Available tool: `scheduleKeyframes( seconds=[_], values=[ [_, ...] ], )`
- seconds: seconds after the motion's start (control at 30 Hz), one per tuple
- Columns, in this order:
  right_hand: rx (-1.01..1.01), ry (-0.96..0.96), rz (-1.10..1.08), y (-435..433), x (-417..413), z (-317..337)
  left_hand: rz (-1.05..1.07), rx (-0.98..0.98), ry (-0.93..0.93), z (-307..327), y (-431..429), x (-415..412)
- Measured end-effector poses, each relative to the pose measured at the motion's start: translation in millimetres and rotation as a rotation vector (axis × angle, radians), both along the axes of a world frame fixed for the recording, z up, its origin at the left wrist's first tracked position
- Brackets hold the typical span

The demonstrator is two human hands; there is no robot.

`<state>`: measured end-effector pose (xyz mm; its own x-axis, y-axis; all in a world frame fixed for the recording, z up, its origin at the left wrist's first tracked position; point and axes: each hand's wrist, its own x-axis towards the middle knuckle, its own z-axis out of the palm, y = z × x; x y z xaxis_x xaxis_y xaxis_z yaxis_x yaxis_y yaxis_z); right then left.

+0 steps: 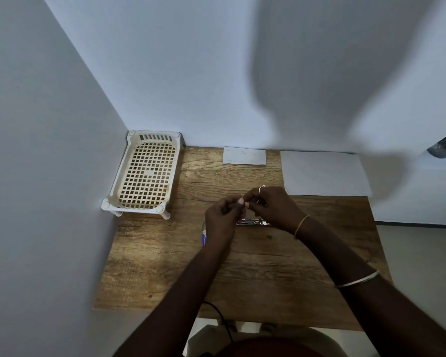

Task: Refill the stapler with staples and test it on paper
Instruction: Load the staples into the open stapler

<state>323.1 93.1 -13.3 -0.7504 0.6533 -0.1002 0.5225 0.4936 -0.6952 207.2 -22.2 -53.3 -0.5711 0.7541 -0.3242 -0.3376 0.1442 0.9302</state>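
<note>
My left hand (223,217) and my right hand (273,207) meet above the middle of the wooden table (268,279), fingertips together, pinching something small between them that looks like a strip of staples (244,203); it is too small to see clearly. Below the hands the metal stapler (252,222) lies open on the table. A small blue and white box (204,237) shows partly beside my left wrist. A large white sheet of paper (325,173) lies at the back right, and a smaller piece of paper (243,155) lies against the wall.
A cream plastic mesh tray on short legs (146,173) stands in the back left corner. Walls close the table off at the left and back. A black cable (222,318) hangs below the front edge.
</note>
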Motion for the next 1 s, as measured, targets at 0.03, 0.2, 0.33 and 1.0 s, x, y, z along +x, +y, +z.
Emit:
scheduleKeyframes(
  seconds=[0.03, 0.2, 0.33, 1.0],
  values=[
    [-0.013, 0.005, 0.007, 1, 0, 1, 0.009, 0.003, -0.011, 1, 3, 1],
    [-0.189, 0.079, -0.033, 10, 5, 3, -0.025, 0.055, 0.042, 3, 8, 2],
    [-0.341, 0.132, -0.076, 14, 7, -1, -0.086, 0.068, 0.111, 1, 5, 1],
    [0.434, -0.406, 0.142, -14, 1, -54, 0.245, -0.140, 0.134, -19, -25, -20]
  ],
)
